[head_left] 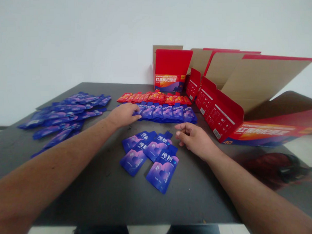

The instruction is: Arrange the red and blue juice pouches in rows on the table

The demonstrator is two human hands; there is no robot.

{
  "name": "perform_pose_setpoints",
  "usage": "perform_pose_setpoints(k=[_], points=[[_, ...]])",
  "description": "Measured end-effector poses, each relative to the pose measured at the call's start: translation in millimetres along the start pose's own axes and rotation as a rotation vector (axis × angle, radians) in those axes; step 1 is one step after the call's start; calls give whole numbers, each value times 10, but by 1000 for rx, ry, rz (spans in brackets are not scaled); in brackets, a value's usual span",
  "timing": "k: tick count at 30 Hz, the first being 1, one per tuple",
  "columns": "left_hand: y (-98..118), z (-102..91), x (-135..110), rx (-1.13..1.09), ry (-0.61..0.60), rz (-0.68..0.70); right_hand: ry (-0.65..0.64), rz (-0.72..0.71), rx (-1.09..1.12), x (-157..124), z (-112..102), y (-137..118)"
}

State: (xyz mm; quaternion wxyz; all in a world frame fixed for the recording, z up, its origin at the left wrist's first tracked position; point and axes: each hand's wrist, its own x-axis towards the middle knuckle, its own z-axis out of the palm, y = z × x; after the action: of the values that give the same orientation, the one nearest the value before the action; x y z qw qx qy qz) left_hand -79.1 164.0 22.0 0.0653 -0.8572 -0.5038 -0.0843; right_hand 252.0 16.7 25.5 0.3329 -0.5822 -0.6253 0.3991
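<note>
My left hand (124,115) lies palm down, its fingertips on the left end of a tight row of blue gel sachets (166,114). It does not visibly grip any of them. My right hand (195,140) rests on the table with loosely curled fingers, holding nothing. Just left of those fingers lie several loose blue sachets (149,154), overlapping, with printed faces up. Behind the blue row runs a row of red-orange sachets (155,97). A larger heap of blue sachets (66,113) lies to the left, beyond my left forearm.
The dark grey table (102,200) holds everything. An open red carton (171,70) stands at the back. Large unfolded red-and-brown cardboard packaging (222,109) spreads along the right side, past the table edge. A dark reddish object (272,167) sits low at right.
</note>
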Motion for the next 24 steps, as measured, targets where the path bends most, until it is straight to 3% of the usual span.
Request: perform_pose_setpoints(k=[7, 13, 19, 21, 24], points=[[39, 25, 3, -21, 23, -51, -25, -7, -21, -26, 8, -34], [247, -92, -108, -108, 182, -63, -12, -32, -26, -23, -3, -22], [597, -291, -517, -297, -118, -78, -14, -115, -139, 0, -18, 75], [654, -302, -663, -271, -143, -101, -31, -213, -227, -9, -21, 102], [683, -295, -792, -187, -199, -180, -78, -473, -346, -81, 23, 83]])
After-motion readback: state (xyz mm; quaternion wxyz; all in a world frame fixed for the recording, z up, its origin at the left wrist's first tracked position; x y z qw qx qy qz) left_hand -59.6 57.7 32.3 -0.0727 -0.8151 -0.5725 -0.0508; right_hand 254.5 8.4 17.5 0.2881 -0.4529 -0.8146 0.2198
